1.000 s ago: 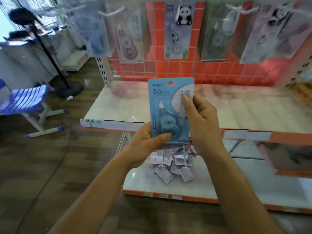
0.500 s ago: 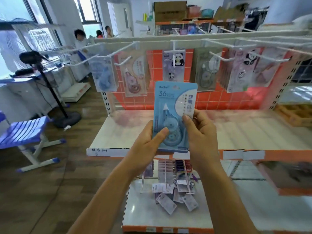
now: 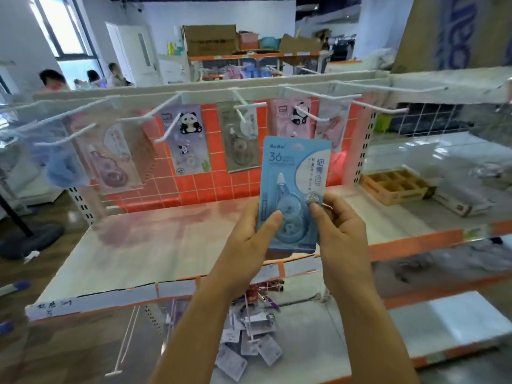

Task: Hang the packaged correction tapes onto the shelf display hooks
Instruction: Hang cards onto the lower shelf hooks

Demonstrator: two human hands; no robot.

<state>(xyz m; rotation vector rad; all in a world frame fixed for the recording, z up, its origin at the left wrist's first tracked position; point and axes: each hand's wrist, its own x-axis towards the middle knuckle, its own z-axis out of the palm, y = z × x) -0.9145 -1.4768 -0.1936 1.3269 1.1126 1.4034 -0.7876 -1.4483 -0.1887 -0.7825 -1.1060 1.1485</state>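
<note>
I hold a blue packaged correction tape (image 3: 293,178) upright in front of the shelf. My left hand (image 3: 246,245) grips its lower left edge, thumb on the front. My right hand (image 3: 340,231) grips its lower right edge. Its top edge sits just below the white display hooks (image 3: 249,105) that stick out from the shelf's top rail. Behind it, several packaged tapes hang against the red tiled back panel: a panda pack (image 3: 187,139), a grey pack (image 3: 239,139), a pink panda pack (image 3: 296,117), and blurred ones (image 3: 110,159) at left.
A white shelf board (image 3: 155,245) with an orange front edge lies below the hooks. More packs lie in a pile (image 3: 249,345) on the lower shelf. A wooden divided tray (image 3: 393,185) sits at right. People stand far back left.
The view has tilted up and both hands have raised the blue pack closer to the hooks. More of the room behind the shelf shows now.
</note>
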